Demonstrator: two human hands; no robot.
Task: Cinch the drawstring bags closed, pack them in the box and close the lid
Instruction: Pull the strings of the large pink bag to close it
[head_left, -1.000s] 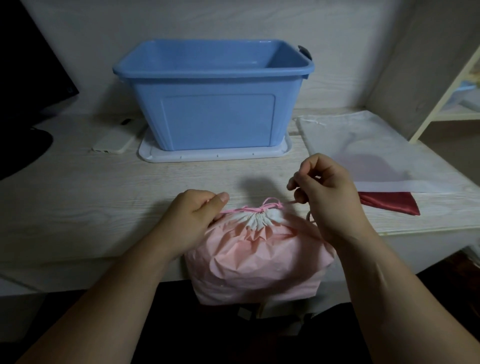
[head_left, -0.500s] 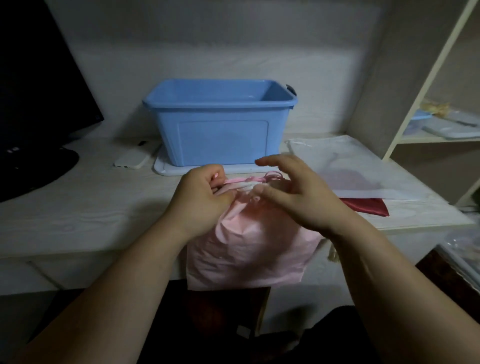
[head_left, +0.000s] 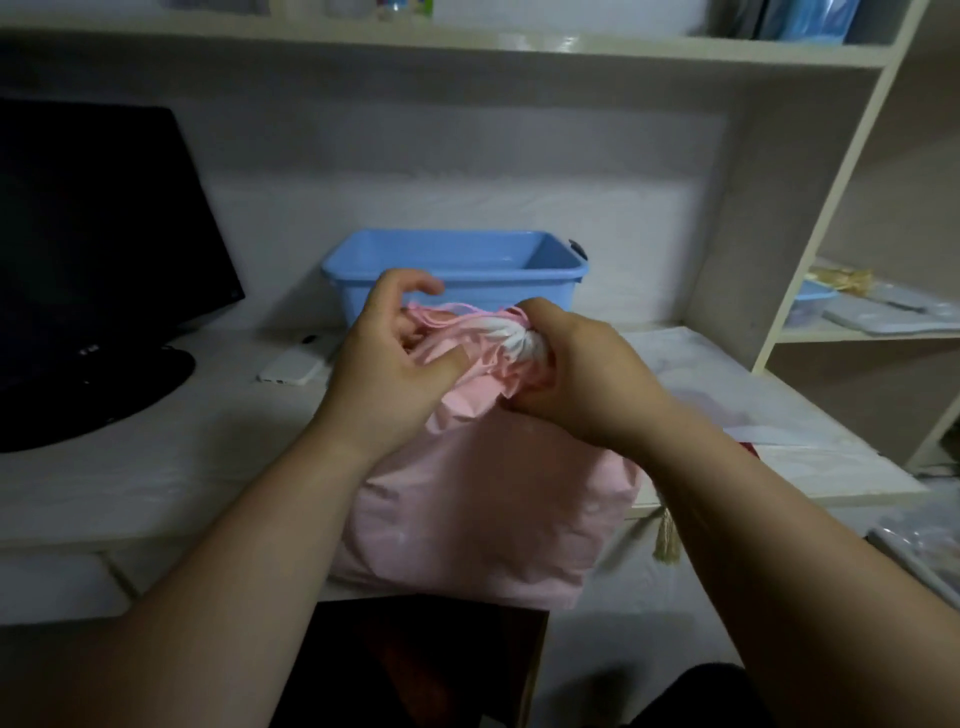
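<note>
Neck of the pink bag (head_left: 483, 499) now pleated tight, white lining bunched into a rosette. A second ago the right hand (head_left: 587, 379) was drawing the cord out sideways, and half a second ago it hovered flat over the mouth. Now its fingers are clenched round the gathered neck.

The left hand (head_left: 384, 364) holds the left side of the mouth, thumb pressed on the fabric and fingers curled above. The pink cord runs toward it, but I cannot tell whether the cord is actually in its grasp.

The bag has come up as well. Its body hangs over the front edge of the tabletop (head_left: 156, 467), and its neck sits level with the rim of the blue box (head_left: 519, 274) behind it, toward the back edge.

My reading: the cinch on this bag is done or nearly so, and the hands are placed to carry it — next comes the lift into the box, which stands open with nothing showing inside.

White bag (head_left: 727, 374) lies flat along the right edge, a sliver of red bag (head_left: 748, 448) near it; both look uncinched. The lid is hidden from here.
</note>
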